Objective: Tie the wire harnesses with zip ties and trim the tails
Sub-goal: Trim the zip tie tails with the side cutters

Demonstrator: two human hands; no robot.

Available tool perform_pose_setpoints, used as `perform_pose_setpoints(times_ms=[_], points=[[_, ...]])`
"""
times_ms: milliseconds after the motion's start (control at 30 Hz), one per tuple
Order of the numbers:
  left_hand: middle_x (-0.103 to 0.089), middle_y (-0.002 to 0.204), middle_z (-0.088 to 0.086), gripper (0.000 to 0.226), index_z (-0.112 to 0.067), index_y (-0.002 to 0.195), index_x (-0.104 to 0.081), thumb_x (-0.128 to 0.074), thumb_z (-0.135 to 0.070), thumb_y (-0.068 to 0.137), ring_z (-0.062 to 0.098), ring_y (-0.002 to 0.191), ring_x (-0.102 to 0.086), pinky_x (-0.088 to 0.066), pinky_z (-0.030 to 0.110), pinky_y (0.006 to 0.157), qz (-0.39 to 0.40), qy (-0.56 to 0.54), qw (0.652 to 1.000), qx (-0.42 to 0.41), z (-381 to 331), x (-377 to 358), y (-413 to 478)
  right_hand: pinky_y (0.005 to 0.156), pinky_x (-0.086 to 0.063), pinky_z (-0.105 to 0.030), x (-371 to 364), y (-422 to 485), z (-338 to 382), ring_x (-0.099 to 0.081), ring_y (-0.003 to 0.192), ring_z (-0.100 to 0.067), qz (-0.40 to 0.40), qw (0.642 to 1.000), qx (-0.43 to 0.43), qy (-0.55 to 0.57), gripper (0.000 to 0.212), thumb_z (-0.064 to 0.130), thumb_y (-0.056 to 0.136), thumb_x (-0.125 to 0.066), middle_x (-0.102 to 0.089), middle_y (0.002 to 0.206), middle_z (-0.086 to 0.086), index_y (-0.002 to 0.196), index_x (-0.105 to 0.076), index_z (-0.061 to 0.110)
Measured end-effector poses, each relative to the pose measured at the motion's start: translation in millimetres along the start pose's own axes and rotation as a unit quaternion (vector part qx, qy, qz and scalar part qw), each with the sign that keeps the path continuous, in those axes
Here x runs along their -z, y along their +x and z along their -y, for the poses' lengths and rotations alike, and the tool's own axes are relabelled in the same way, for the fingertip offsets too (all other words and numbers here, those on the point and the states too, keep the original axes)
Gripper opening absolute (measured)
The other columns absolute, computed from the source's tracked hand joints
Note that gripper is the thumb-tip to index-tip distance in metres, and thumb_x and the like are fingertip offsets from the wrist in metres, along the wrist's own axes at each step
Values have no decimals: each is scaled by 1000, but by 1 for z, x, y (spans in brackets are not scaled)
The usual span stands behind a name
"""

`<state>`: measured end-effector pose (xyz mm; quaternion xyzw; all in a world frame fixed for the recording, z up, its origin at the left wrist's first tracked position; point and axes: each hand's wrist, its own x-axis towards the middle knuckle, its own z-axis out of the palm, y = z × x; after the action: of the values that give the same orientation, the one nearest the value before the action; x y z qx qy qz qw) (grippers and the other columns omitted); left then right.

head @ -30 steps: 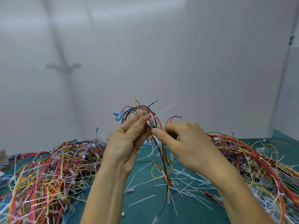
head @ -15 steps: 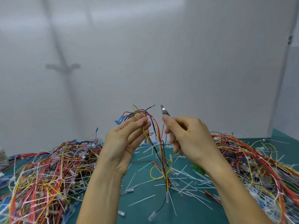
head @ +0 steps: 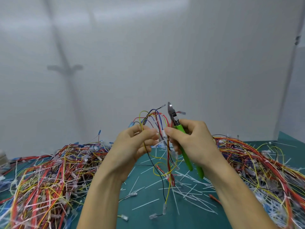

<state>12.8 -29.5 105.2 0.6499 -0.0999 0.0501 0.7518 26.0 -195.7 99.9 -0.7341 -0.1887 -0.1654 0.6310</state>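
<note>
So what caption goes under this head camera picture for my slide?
The left hand holds a wire harness over a green table while the right hand grips green-handled cutters, tip up.

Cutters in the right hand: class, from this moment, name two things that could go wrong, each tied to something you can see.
1. The cutters point up close beside the looped wires of the harness, so a careless squeeze might nick a wire.
2. The right hand grips the cutters while its thumb also presses the harness held by the left hand; either grip could slip.
</note>
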Motion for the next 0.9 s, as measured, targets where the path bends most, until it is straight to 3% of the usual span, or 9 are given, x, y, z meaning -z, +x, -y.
perform_pose_setpoints(times_ms=[100, 200, 400, 500, 600, 700, 800, 900], points=[[-75, 91, 8, 31, -10, 90, -67, -75, -32, 69, 12, 85, -72, -53, 17, 65, 32, 71, 997, -12, 4, -4, -1, 49, -44, -30, 0, -2, 2, -50, 47, -12, -4, 999, 0, 45, 18, 13, 92, -65, -54, 53, 2, 78, -65, 1], [-76, 101, 9, 29, -11, 97, -71, -72, -29, 75, 13, 95, -72, -57, 21, 75, 46, 50, 998, -16, 5, -6, -2, 50, -44, -31, -2, -4, 5, -51, 49, -13, -21, 998, 6, 62, 19, 13, 93, -64, -54, 53, 1, 74, -66, 10], [-73, 112, 11, 46, -7, 116, -64, -72, -28, 75, 27, 110, -67, -54, 36, 96, 49, -14, 999, -2, 7, -7, 2, 49, -45, -22, -4, -4, 10, -50, 48, -8, -16, 996, 13, 89, 23, 12, 93, -64, -56, 52, 7, 71, -67, 15], [-73, 111, 11, 47, -3, 121, -62, -68, -30, 82, 26, 101, -70, -57, 31, 85, 75, -79, 994, 16, 4, -9, 0, 48, -43, -19, -3, -4, 10, -48, 48, -7, -9, 997, 21, 75, 22, 11, 93, -65, -54, 51, 8, 72, -66, 16], [-71, 96, 7, 45, -4, 114, -65, -73, -24, 75, 17, 79, -70, -56, 24, 69, 34, -97, 995, 11, 4, -12, 2, 48, -42, -18, -2, -5, 10, -47, 49, -6, -3, 997, 26, 69, 22, 12, 92, -66, -53, 52, 9, 72, -67, 20], [-69, 88, 8, 35, -3, 109, -67, -73, -12, 76, 14, 66, -65, -55, 22, 64, 1, -108, 994, 19, 5, -10, 4, 49, -44, -21, -1, -5, 10, -48, 50, -9, 6, 998, 18, 67, 19, 15, 92, -66, -53, 55, 6, 74, -66, 21], [-72, 86, 5, 13, -6, 98, -69, -67, -13, 87, 13, 66, -68, -56, 23, 60, -25, -63, 997, 23, 7, -6, 5, 50, -44, -24, 0, -4, 10, -49, 51, -11, 8, 998, 14, 63, 20, 15, 92, -66, -53, 55, 5, 73, -65, 19], [-73, 76, -1, 16, -6, 86, -66, -62, -18, 95, 12, 66, -71, -58, 24, 59, -89, 6, 996, 4, 9, 0, 7, 51, -46, -24, 3, -4, 11, -51, 52, -13, 8, 997, 4, 73, 21, 14, 93, -65, -55, 55, 4, 72, -65, 18]])
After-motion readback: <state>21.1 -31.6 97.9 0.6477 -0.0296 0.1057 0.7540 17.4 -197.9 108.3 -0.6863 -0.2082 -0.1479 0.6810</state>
